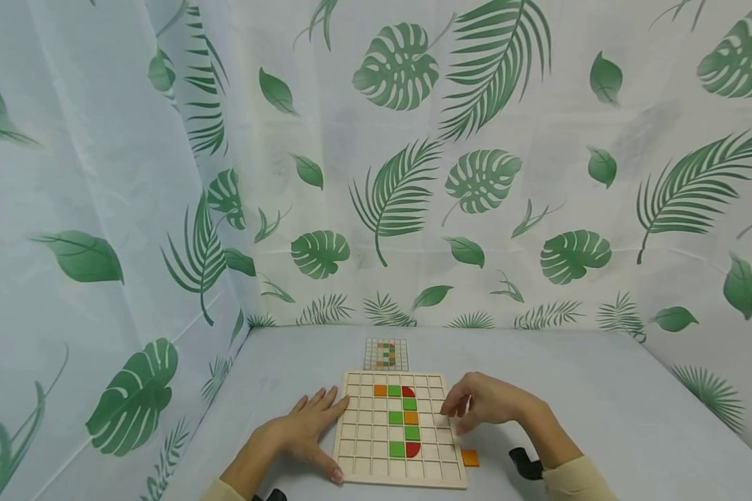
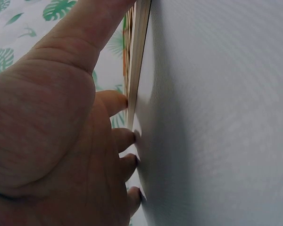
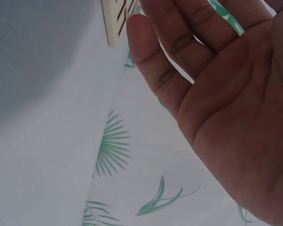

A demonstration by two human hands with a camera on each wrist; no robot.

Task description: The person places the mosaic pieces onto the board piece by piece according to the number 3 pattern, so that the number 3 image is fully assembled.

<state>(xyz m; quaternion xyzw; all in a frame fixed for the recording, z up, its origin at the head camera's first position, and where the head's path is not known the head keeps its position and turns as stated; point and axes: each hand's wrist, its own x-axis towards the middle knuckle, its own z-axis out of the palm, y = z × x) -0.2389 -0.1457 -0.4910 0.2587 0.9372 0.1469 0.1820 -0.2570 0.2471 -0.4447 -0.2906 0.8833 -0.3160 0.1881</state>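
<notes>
A square wooden grid board (image 1: pixel 363 452) lies on the table, bearing several green tiles (image 1: pixel 395 417), two orange tiles (image 1: pixel 380 390) and two rounded red tiles (image 1: pixel 413 449). My left hand (image 1: pixel 301 426) spreads along the board's left edge, thumb near the front corner. In the left wrist view its straight fingers (image 2: pixel 114 102) meet the board's side and the table. Over the board's right edge hovers my right hand (image 1: pixel 489 400), fingers loosely bent, with nothing visible between them and the thumb. In the right wrist view the palm (image 3: pixel 236 117) appears bare.
A small card (image 1: pixel 386 355) with a coloured grid pattern lies behind the board. One loose orange tile (image 1: pixel 470 458) sits against the board's right side near the front. Leaf-printed curtains (image 1: pixel 413 209) enclose the white table (image 1: pixel 539 362) at the back and sides.
</notes>
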